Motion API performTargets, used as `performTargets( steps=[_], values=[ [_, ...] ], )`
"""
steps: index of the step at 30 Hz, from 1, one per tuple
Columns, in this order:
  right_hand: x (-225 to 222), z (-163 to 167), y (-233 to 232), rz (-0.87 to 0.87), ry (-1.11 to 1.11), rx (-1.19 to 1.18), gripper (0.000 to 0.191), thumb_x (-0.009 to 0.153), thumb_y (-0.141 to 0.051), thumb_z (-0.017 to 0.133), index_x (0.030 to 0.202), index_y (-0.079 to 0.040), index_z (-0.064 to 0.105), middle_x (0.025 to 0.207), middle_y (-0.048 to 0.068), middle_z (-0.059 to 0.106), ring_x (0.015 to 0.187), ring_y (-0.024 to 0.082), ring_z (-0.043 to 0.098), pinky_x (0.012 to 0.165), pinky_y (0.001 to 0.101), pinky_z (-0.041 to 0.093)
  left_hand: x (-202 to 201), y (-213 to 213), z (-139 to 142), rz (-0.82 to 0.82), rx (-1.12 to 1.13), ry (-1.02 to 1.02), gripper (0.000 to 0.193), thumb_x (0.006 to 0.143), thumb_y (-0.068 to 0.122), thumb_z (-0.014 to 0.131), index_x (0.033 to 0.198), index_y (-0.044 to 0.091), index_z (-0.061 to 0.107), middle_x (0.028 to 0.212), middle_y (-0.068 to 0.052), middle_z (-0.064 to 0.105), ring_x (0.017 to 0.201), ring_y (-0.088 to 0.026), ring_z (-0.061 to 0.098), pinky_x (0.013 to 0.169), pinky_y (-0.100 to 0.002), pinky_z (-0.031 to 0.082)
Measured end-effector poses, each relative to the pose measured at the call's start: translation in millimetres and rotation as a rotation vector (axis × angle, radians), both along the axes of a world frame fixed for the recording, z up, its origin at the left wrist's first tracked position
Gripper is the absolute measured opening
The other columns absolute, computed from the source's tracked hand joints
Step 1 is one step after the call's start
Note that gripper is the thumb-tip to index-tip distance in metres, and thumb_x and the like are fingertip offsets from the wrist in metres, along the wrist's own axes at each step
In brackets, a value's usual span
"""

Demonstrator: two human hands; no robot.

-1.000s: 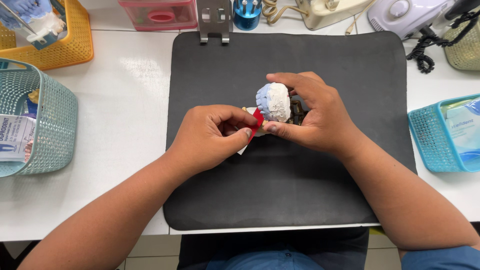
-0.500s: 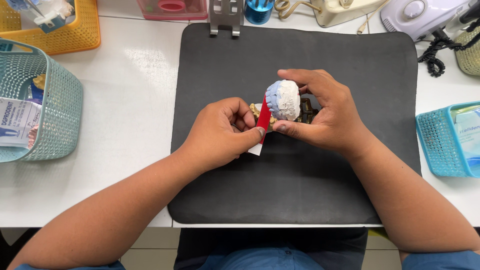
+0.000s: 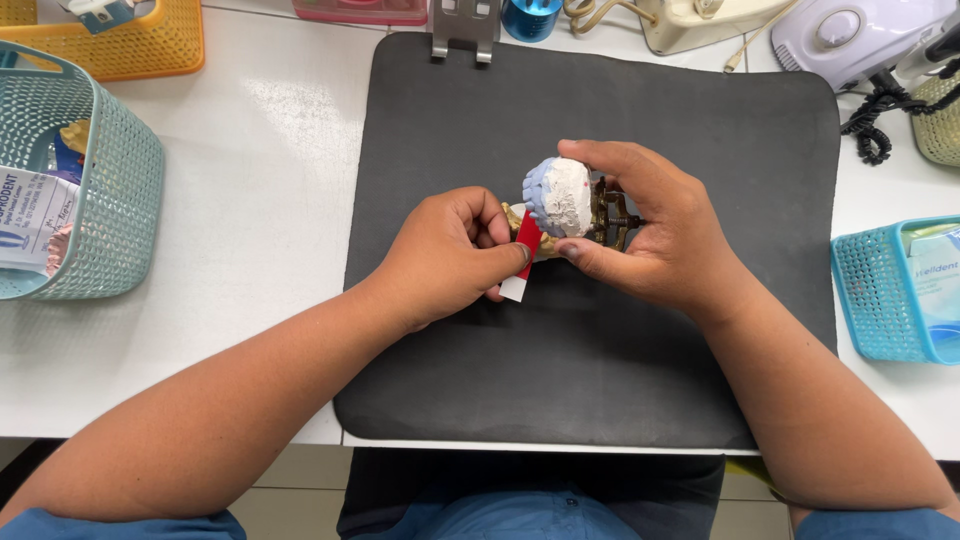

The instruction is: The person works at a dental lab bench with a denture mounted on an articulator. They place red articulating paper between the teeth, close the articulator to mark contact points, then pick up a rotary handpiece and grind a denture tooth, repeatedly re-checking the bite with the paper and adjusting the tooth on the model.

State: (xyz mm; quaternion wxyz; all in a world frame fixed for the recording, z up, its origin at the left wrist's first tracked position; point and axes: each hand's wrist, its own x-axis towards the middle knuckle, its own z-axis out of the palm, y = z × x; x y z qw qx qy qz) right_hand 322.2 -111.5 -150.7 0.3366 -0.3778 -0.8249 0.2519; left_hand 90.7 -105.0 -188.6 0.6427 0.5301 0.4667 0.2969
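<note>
My right hand [image 3: 655,232] grips a dental cast mounted on a brass hinged frame [image 3: 608,212]: a white and pale blue plaster block [image 3: 558,195] on top, a yellowish cast [image 3: 518,217] beneath. My left hand [image 3: 450,258] pinches a thin red and white paper strip [image 3: 522,253] between thumb and forefinger. The strip's upper end sits between the two casts. Both hands hover over the middle of a black mat [image 3: 600,360].
A teal mesh basket [image 3: 95,180] with packets stands at the left, a yellow basket [image 3: 130,45] at the far left corner. A blue basket [image 3: 885,295] sits at the right edge. White appliances and a coiled cord [image 3: 875,115] line the far right.
Both hands with the cast and strip have stayed together, barely shifting on the mat. The view has drifted slightly, so the baskets sit differently in frame.
</note>
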Motion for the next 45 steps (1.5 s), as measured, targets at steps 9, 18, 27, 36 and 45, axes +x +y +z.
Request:
performTargets(
  steps=[9, 18, 27, 36, 45],
  values=[
    [-2.7, -0.1, 1.2, -0.032, -0.029, 0.066, 0.066, 0.084, -0.018, 0.085, 0.143, -0.006, 0.059, 0.121, 0.011, 0.066, 0.106, 0.018, 0.064, 0.095, 0.0302, 0.055, -0.7, 7.9, -1.8, 0.003, -0.071, -0.035, 0.048, 0.081, 0.009, 0.073, 0.119, 0.002, 0.045, 0.076, -0.007, 0.070, 0.063, -0.010, 0.069, 0.054, -0.026, 0.060],
    [-2.9, 0.1, -0.4, -0.069, -0.102, 0.105, 0.068, 0.081, -0.021, 0.086, 0.142, -0.006, 0.060, 0.121, 0.010, 0.067, 0.101, 0.017, 0.062, 0.092, 0.0295, 0.054, -0.3, 8.8, 4.2, -0.024, -0.037, -0.004, 0.055, 0.080, 0.009, 0.072, 0.128, 0.001, 0.048, 0.076, -0.007, 0.070, 0.063, -0.010, 0.068, 0.051, -0.026, 0.059],
    [-5.7, -1.1, 4.5, -0.050, -0.093, 0.120, 0.061, 0.082, -0.024, 0.088, 0.135, -0.008, 0.062, 0.125, 0.007, 0.069, 0.106, 0.017, 0.065, 0.094, 0.0312, 0.056, -0.5, 11.3, 6.9, -0.018, -0.059, 0.007, 0.054, 0.080, 0.009, 0.072, 0.128, 0.001, 0.047, 0.074, -0.006, 0.068, 0.060, -0.010, 0.067, 0.049, -0.026, 0.058],
    [-21.1, 7.1, 7.6, 0.005, -0.303, 0.232, 0.059, 0.079, -0.022, 0.085, 0.133, -0.008, 0.067, 0.118, 0.008, 0.073, 0.110, 0.024, 0.065, 0.103, 0.0409, 0.043, -2.4, 14.4, 12.0, -0.040, -0.076, -0.001, 0.060, 0.080, 0.009, 0.072, 0.131, -0.002, 0.044, 0.074, -0.005, 0.068, 0.063, -0.009, 0.068, 0.053, -0.026, 0.061],
    [-19.1, 4.4, 10.4, 0.023, -0.245, 0.132, 0.062, 0.082, -0.020, 0.082, 0.140, -0.010, 0.062, 0.124, 0.010, 0.070, 0.113, 0.028, 0.066, 0.101, 0.0382, 0.052, -31.4, 10.0, 34.5, -0.343, 0.421, 0.713, 0.067, 0.072, 0.020, 0.084, 0.132, 0.014, 0.054, 0.112, -0.004, 0.068, 0.100, -0.023, 0.068, 0.080, -0.039, 0.056]
  ],
)
